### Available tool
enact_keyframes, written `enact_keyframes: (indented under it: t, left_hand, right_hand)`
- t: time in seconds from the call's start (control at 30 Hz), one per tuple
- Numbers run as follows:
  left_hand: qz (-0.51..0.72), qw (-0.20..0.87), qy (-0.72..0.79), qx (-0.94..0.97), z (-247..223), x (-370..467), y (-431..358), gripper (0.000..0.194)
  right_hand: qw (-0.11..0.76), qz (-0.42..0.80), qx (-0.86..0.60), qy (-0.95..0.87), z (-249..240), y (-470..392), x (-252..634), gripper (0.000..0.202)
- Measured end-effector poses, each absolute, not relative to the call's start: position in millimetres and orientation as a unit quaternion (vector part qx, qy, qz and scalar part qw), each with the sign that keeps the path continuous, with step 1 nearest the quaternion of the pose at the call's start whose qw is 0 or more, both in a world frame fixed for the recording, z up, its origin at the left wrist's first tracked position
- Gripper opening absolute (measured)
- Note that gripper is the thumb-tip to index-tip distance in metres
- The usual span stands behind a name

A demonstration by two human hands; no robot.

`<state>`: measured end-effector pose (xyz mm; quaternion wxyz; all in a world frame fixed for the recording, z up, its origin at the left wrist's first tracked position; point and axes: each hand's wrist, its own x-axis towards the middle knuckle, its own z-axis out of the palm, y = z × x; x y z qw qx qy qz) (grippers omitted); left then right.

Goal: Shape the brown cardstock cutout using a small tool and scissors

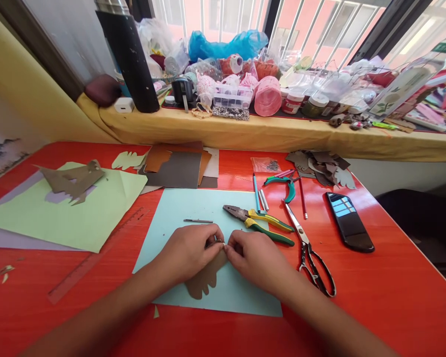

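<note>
A brown cut-out piece [207, 277] with a scalloped edge lies over the light blue sheet [186, 203]. My left hand [196, 248] pinches its upper edge between thumb and fingers. Right beside it, my right hand [250, 253] is closed too, its thumb and forefinger pressed together at the piece's upper right corner. A tiny pale bit shows between the fingertips; what it is cannot be made out. Behind my left hand is a thin metal tool [198, 220]. Pliers [260, 218] with yellow-green handles lie just beyond my right hand.
Scissors [305, 238], a phone [349, 220], green-handled pliers [288, 184] and brown scraps [321, 166] lie to the right. At left are a pale green sheet [96, 218], a clear ruler [96, 253] and a brown cut-out [72, 181]. Brown sheets [174, 171] sit behind.
</note>
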<state>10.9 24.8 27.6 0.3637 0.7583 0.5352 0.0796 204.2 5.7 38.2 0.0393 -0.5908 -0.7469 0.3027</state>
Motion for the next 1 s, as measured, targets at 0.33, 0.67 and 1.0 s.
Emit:
enact_keyframes:
  t: [0.33,0.67,1.0]
  left_hand:
    - [0.046,0.375,0.515,0.769,32,10,33,0.012]
    - [-0.011,0.382,0.498,0.779,40,16,46,0.008]
    - [-0.010,0.416,0.506,0.756,39,16,48,0.008]
  right_hand:
    - [0.055,0.311,-0.583,-0.748,33,6,208,0.015]
    - [0.066,0.302,-0.579,-0.754,30,3,211,0.015]
    - [0.084,0.313,-0.580,-0.747,30,3,211,0.016]
